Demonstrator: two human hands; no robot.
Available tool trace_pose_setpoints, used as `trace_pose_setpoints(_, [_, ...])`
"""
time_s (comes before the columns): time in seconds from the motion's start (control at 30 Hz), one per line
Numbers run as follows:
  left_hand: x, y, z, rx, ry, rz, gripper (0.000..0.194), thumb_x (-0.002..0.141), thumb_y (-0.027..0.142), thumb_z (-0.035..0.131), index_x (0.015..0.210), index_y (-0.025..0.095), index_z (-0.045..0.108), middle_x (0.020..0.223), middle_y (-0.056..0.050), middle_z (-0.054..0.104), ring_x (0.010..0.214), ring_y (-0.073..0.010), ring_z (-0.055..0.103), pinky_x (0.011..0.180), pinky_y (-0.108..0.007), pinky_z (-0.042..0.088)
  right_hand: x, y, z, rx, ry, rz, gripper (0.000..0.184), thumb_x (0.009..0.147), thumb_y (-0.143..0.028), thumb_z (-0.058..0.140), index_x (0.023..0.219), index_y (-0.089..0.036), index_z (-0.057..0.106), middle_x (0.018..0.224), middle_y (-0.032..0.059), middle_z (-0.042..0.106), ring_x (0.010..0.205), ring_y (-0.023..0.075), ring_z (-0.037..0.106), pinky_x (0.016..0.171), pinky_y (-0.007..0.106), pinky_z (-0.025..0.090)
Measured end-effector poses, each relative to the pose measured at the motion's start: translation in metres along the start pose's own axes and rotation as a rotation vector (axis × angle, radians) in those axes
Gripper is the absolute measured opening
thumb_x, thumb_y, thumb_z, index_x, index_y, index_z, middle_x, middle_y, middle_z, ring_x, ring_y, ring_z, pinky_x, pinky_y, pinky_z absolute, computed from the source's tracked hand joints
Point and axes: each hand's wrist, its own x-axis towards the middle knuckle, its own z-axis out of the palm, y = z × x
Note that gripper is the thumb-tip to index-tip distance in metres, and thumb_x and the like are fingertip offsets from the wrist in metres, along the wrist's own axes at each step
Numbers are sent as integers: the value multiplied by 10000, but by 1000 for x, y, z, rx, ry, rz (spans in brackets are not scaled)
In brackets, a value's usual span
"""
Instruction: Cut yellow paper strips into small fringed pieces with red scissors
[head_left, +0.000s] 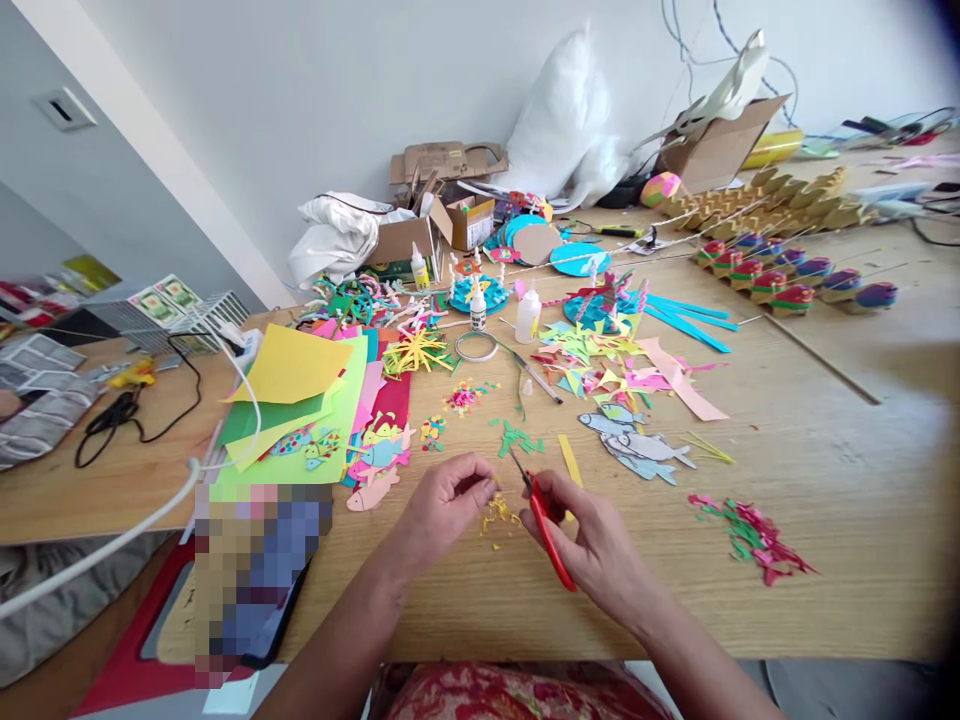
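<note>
In my right hand is a pair of red-handled scissors, its blades pointing away and to the left. My left hand is closed in a pinch just left of the blades; whatever lies between its fingertips is too small to make out. Tiny yellow paper clippings lie on the table below the fingertips. A yellow paper strip lies partly behind my right hand. Beyond the blades sits a small heap of green paper pieces. Grey-blue paper fish are stacked to the right.
Coloured paper sheets and a phone lie at left. Glue bottles, a tape roll and paper scraps stand or lie farther back. Pink and green scraps are at right. A white cable crosses the left side.
</note>
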Motion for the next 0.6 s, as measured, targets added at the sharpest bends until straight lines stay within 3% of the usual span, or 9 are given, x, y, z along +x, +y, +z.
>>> trace_pose_setpoints(0.17, [-2, 3, -5, -127, 6, -15, 137, 774, 269, 483, 712, 149, 502, 626, 29, 458, 615, -95, 418, 600, -197, 343, -11, 8, 1, -118, -103, 21, 173, 848, -291, 396, 712, -192, 434, 594, -34, 445, 541, 114, 417, 509, 222, 314])
trace_pose_setpoints(0.6, [-4, 7, -2, -139, 2, -42, 145, 752, 287, 496, 698, 152, 513, 621, 27, 450, 609, -100, 413, 594, -208, 342, -11, 6, 3, -182, -104, -20, 175, 850, -284, 401, 702, -196, 432, 563, -45, 440, 503, 100, 400, 490, 207, 292])
